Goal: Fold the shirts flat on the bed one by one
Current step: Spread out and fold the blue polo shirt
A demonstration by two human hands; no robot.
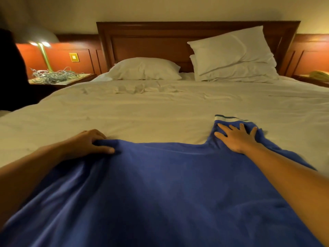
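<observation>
A blue shirt [160, 189] lies spread over the near part of the white bed [160, 111]. One sleeve with a white and dark striped cuff [226, 119] sticks out at the far right. My right hand [236, 138] lies flat on that sleeve with its fingers spread. My left hand [90, 143] grips the shirt's far left edge, its fingers curled over the fabric and its thumb on top. The near hem of the shirt runs out of the bottom of the view.
Three white pillows lean against the wooden headboard [151, 40], one at the left [144, 68] and two stacked at the right [233, 54]. A nightstand at the left holds a lit lamp [42, 49] and a tangle of cables [55, 75].
</observation>
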